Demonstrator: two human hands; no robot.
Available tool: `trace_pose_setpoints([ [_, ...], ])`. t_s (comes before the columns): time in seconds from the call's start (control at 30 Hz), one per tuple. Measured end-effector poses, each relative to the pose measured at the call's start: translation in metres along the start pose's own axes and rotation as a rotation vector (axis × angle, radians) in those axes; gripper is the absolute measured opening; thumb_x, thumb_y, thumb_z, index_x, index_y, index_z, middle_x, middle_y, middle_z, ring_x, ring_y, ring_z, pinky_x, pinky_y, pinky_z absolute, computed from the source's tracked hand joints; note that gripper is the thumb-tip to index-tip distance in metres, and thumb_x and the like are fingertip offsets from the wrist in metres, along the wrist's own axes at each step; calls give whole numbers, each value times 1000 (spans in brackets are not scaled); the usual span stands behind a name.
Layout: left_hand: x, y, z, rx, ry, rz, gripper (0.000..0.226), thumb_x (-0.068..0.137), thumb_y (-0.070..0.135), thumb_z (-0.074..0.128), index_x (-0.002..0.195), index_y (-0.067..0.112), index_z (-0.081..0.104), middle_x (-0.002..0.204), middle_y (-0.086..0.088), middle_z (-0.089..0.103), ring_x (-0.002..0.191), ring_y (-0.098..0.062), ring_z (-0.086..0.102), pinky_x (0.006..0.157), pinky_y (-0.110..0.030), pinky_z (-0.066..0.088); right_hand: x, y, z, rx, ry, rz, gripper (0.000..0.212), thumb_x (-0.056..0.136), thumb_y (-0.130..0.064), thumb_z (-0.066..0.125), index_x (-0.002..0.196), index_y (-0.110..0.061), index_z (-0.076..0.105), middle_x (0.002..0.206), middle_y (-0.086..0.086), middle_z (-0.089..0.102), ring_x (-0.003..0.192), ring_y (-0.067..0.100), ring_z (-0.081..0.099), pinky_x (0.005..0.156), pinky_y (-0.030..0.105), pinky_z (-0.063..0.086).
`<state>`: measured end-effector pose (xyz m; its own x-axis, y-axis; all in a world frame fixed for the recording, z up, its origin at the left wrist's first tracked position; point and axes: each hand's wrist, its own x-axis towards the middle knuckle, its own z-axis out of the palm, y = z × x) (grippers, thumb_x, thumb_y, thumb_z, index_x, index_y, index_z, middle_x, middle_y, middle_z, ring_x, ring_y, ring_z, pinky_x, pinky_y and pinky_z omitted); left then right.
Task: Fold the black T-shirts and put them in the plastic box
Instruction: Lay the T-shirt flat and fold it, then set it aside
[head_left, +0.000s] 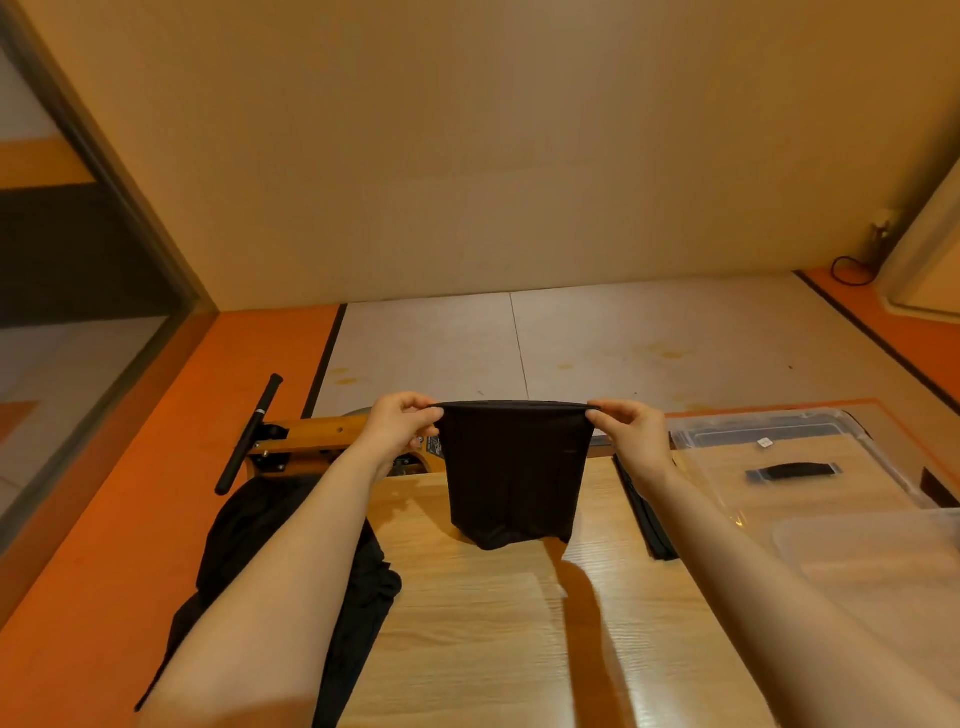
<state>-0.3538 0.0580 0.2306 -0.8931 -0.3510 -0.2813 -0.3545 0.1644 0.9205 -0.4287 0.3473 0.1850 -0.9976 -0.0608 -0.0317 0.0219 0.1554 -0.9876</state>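
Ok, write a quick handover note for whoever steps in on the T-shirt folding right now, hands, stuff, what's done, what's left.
Left hand: pinching the top left corner of the folded black T-shirt.
Right hand: pinching its top right corner; the shirt hangs above the wooden table, its bottom edge at the tabletop.
Black pile: unfolded, draped over the table's left edge.
Plastic box: on the right, no shirts visible inside; its lid lies behind it.
Done: this shirt partly folded.
Left: finish it, box it, then fold the pile.

The left forearm (291, 561) hides part of the crumpled black cloth heap (358, 587) at the wooden counter's (493, 649) left edge, while the clear plastic box (883, 561) at its right edge runs off the picture's right side.
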Motion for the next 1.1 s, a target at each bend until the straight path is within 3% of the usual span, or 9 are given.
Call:
trace_pose_setpoints([
  [0.13,18,16,2,-135,79,-18,17,93,11,61,110,8,61,101,-10,67,76,-12,70,51,-17,48,30,-15,11,-8,-17,-18,18,92,-9,66,109,-10,71,94,-4,71,93,11,67,71,16,50],
  [0.3,31,49,-3,-219,165,77,12,93,8,60,104,13,62,99,-6,67,85,-14,71,62,-18,54,60,-48,16,18,-10,-103,18,90,-8,68,108,-11,72,95,-4,71,93,9,67,84,22,53],
  [0.47,23,46,-3,-230,176,96,12,93,8,60,102,14,63,98,-7,68,88,-15,70,69,-21,55,52,-54,13,31,-7,-120,19,90,-7,68,109,-10,71,95,-3,71,91,5,66,81,19,54],
  [0.7,-11,-53,23,-109,107,-82,16,92,7,61,107,9,65,96,-8,71,88,-15,70,62,-22,52,-11,23,-2,-187,-119,-1,19,89,-5,68,106,-12,73,94,-5,71,90,2,66,70,10,51],
  [0.8,-35,-111,36,-38,69,-225,9,90,10,64,98,14,67,94,-5,71,89,-16,69,61,-22,47,-48,70,-7,-349,-199,80,17,88,-7,70,101,-16,74,91,-8,71,89,4,65,76,17,50],
  [0.9,-58,-160,46,21,20,-347,7,90,12,65,96,14,67,91,-6,69,78,-13,64,56,-22,43,-82,118,-9,-484,-255,168,9,87,-11,72,92,-19,75,85,-6,71,85,10,67,78,27,55],
  [1.1,-95,-218,58,134,-86,-399,4,89,9,63,89,12,65,75,-6,65,71,-16,59,55,-21,40,-139,173,-9,-503,-263,325,8,88,-12,70,88,-20,72,84,-2,71,82,13,68,81,36,59],
])
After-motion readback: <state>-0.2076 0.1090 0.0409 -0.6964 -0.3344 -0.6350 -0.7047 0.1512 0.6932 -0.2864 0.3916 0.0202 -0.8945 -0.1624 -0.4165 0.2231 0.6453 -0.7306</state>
